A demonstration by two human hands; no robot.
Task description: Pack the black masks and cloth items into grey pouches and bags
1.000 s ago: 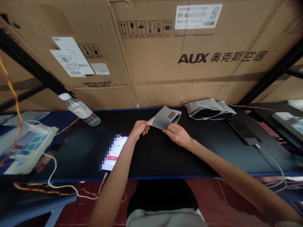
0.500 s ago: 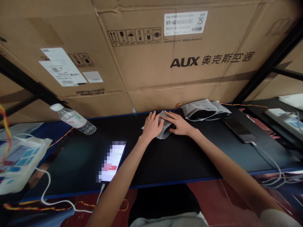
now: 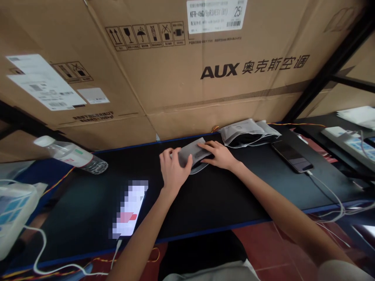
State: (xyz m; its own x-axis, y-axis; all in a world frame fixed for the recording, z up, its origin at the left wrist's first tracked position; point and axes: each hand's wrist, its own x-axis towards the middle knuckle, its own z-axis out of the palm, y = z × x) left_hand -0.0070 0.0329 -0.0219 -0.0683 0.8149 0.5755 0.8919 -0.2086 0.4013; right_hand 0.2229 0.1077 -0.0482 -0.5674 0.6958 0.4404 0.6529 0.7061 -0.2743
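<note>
Between my hands, on the black tabletop [image 3: 222,199], is a grey translucent plastic pouch [image 3: 191,150] with something dark inside. My left hand [image 3: 175,169] grips its left end, fingers curled over the far edge and thumb on the near side. At the right end, my right hand [image 3: 221,156] holds the pouch with the index finger stretched across the top and the thumb by the near edge. Similar grey pouches [image 3: 249,133] with black contents lie overlapped just beyond my right hand.
A large cardboard box [image 3: 175,86] walls off the back. On the left are a water bottle [image 3: 74,156], a lit phone [image 3: 131,208] on a cable and a white power strip [image 3: 14,214]. A dark phone [image 3: 291,156] charges at right, near another power strip [image 3: 348,146].
My left hand has gone from lying flat on the pouch to gripping its left end. The pouch now appears raised and tilted. The view has shifted slightly.
</note>
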